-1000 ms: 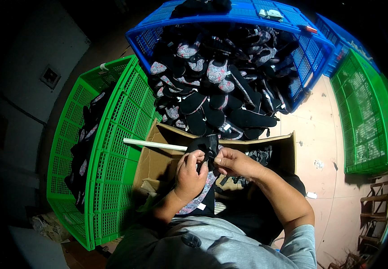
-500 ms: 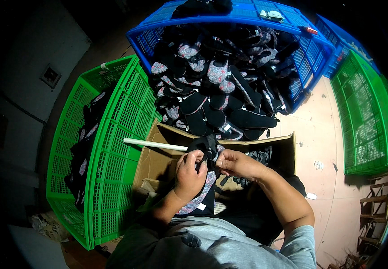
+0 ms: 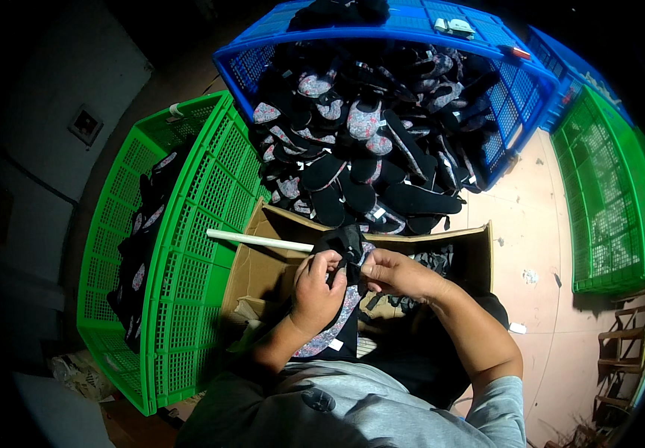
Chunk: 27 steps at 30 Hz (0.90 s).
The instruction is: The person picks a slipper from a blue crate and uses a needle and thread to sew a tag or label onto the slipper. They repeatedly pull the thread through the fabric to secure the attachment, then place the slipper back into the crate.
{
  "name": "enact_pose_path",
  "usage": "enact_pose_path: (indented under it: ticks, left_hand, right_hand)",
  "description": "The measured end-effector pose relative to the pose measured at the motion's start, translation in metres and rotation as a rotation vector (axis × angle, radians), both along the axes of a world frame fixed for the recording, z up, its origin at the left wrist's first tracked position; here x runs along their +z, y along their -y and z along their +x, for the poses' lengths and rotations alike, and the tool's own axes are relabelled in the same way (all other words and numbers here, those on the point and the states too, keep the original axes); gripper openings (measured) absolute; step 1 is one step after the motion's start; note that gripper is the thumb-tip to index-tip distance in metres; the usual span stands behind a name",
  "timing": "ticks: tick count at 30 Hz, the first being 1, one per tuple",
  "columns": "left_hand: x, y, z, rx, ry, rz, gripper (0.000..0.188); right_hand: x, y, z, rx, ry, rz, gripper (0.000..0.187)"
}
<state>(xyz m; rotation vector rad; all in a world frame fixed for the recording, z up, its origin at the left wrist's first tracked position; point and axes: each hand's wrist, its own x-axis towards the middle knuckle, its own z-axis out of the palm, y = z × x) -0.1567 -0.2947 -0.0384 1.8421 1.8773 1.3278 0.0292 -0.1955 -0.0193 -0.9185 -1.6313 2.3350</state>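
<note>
Both my hands hold one black shoe upper with a grey patterned lining (image 3: 343, 246) over an open cardboard box (image 3: 262, 269). My left hand (image 3: 316, 293) grips its lower part, fingers curled around the fabric. My right hand (image 3: 395, 272) pinches its top edge from the right. The lining hangs down below my left wrist with a small white tag. A white stick (image 3: 259, 240) lies across the box's left rim, just left of my hands.
A blue crate (image 3: 520, 89) heaped with several black and patterned shoe uppers stands beyond the box. A green crate (image 3: 188, 246) with a few dark pieces lies to the left. Another green crate (image 3: 609, 201) stands at the right on the tan floor.
The hands have shifted slightly on the shoe upper; otherwise the scene is the same.
</note>
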Motion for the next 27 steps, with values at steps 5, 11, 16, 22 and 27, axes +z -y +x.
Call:
enact_pose_path:
  ticks: [5, 11, 16, 22, 27]
  left_hand:
    - [0.003, -0.001, 0.002, -0.017, -0.015, 0.016, 0.03]
    - [0.003, 0.001, 0.003, -0.023, -0.059, 0.03, 0.029]
    - [0.004, 0.0, 0.003, -0.019, -0.073, 0.023, 0.029]
    - [0.003, -0.002, 0.0, -0.018, -0.064, 0.025, 0.029]
    - [0.004, -0.004, -0.003, -0.014, -0.176, 0.044, 0.025]
  right_hand:
    - [0.0, 0.001, 0.001, -0.007, -0.001, -0.019, 0.026]
    - [-0.004, 0.002, -0.002, -0.021, -0.037, -0.062, 0.024]
    - [-0.008, 0.0, -0.002, -0.003, -0.078, -0.029, 0.023]
    - [0.009, -0.006, 0.008, -0.067, -0.15, -0.047, 0.021]
    - [0.008, -0.013, 0.015, -0.167, -0.136, -0.039, 0.019]
